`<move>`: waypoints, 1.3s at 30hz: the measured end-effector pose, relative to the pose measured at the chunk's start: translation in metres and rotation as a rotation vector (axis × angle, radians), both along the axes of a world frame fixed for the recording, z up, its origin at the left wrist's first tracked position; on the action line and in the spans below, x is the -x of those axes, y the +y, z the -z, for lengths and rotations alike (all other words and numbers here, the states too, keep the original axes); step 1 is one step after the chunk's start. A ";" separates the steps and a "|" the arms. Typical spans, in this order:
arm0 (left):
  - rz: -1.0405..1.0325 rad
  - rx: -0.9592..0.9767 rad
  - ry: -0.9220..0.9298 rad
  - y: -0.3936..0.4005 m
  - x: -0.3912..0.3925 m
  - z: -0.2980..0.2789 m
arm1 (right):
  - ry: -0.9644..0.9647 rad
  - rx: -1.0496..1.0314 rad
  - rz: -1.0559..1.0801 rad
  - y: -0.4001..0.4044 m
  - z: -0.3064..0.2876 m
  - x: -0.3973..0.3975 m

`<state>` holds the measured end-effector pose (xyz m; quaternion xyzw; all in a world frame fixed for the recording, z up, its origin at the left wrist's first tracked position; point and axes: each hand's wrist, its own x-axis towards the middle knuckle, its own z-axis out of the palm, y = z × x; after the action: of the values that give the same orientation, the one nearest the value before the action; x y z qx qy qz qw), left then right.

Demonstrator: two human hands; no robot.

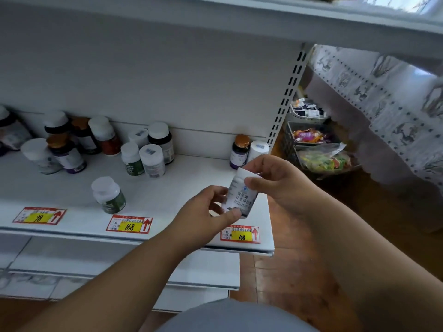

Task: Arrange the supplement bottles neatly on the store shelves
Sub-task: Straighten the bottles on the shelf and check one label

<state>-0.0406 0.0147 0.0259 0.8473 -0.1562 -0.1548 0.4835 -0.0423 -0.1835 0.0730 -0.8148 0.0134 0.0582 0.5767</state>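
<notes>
My fingers (236, 213) on both hands hold one white bottle (239, 196); most bottles (105, 147) on the shelf (167, 188) sit messy.

A white back panel (167, 80) is rising behind the shelving, with a slotted upright (286, 97) at its right edge. A patterned curtain (383, 104) is hanging at right, above a reddish-brown floor (287, 279). Soft daylight is falling evenly.

Dim, soft daylight from upper right; edges warped.
</notes>
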 end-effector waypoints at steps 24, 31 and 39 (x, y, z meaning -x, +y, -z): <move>0.235 -0.587 -0.726 0.024 -0.023 0.024 | -0.162 0.438 0.115 0.015 0.083 0.012; 0.136 -0.497 -0.768 0.013 -0.028 0.003 | -0.168 0.663 0.345 -0.019 0.069 -0.046; 0.043 -0.395 -0.687 -0.014 -0.040 -0.006 | -0.042 0.568 0.452 -0.031 0.073 -0.117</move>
<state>-0.0010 0.0007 0.0322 0.9230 -0.2939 0.1006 0.2272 0.0745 -0.2144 -0.0002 -0.9200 0.1969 -0.0937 0.3258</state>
